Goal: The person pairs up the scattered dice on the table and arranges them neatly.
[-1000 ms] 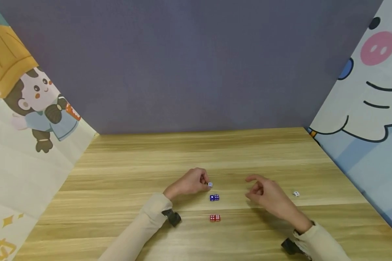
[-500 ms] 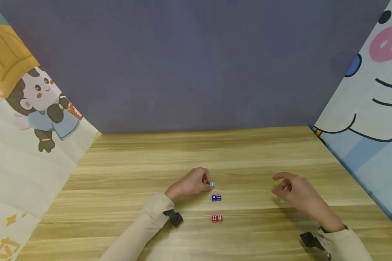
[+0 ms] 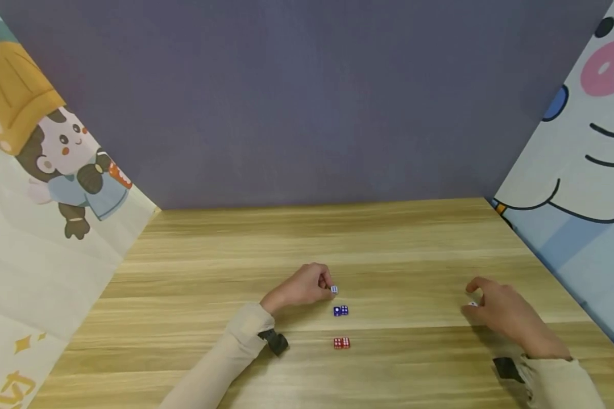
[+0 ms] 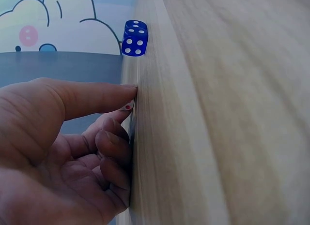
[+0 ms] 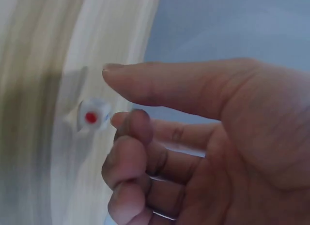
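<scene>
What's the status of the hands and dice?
Left hand pinches white die. Right hand reaching second white die, not gripped. Blue dice nearby.

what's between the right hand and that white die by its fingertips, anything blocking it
Nothing visible. The right hand has thumb and fingers spread just beside the white die, with only bare table between them. The blue dice and red dice lie well off toward the left hand.
</scene>
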The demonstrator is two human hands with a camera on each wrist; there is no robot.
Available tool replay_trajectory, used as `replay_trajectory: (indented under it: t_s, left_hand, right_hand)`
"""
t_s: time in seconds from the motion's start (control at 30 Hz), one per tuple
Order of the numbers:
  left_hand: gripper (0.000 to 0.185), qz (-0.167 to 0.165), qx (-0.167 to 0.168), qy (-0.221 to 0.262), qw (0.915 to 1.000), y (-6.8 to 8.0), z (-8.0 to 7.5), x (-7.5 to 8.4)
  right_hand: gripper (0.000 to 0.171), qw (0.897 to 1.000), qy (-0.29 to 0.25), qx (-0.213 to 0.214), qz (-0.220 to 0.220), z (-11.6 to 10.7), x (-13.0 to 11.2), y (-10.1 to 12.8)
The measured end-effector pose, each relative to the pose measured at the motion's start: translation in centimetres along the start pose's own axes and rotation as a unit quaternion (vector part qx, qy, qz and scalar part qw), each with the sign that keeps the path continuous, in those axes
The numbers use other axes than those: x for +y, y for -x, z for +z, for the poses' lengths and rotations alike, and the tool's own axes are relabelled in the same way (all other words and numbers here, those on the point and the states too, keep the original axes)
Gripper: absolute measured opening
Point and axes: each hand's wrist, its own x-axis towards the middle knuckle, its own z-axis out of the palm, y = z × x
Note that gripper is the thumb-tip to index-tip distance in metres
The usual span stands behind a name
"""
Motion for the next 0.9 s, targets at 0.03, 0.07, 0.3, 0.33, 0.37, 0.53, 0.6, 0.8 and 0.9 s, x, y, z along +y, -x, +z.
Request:
replay_trajectory:
  t_s: [0.03, 0.07, 0.3, 0.33, 0.37, 0.53, 0.6, 0.8, 0.9]
  left_hand:
    - [0.014, -0.001, 0.000, 0.001, 1.0000, 0.0, 0.0, 0.0]
    - [0.014, -0.001, 0.000, 0.002, 1.0000, 0.0, 0.1, -0.1]
    - [0.013, -0.002, 0.000, 0.003, 1.0000, 0.0, 0.2, -0.1]
    - [0.012, -0.003, 0.000, 0.004, 1.0000, 0.1, 0.1, -0.1]
    - [0.012, -0.002, 0.001, 0.004, 1.0000, 0.1, 0.1, 0.0]
    - [0.012, -0.002, 0.004, 0.003, 1.0000, 0.1, 0.1, 0.0]
    - [0.012, -0.003, 0.004, 0.004, 1.0000, 0.2, 0.1, 0.0]
    - [0.012, -0.005, 0.003, 0.006, 1.0000, 0.2, 0.0, 0.1]
    - [0.012, -0.006, 0.004, 0.007, 1.0000, 0.2, 0.1, 0.1]
  right_hand:
    - [0.047, 1.000, 0.002, -0.008, 0.006, 0.0, 0.3, 0.0]
    - [0.046, 1.000, 0.005, -0.012, 0.008, 0.0, 0.5, 0.0]
    - [0.023, 1.000, -0.009, -0.023, 0.006, 0.2, 1.5, 0.3]
    - [0.020, 1.000, -0.010, -0.022, 0.004, 0.2, 1.5, 0.3]
    - [0.018, 1.000, -0.012, -0.021, 0.003, 0.3, 1.5, 0.3]
    - [0.019, 1.000, -0.017, -0.019, 0.010, 0.4, 1.6, 0.1]
    - [0.021, 1.000, -0.016, -0.019, 0.015, 0.3, 1.7, 0.1]
    - [0.026, 1.000, -0.004, -0.015, 0.018, 0.2, 2.3, 0.0]
    - [0.025, 1.000, 0.004, -0.005, 0.010, 0.3, 2.4, -0.1]
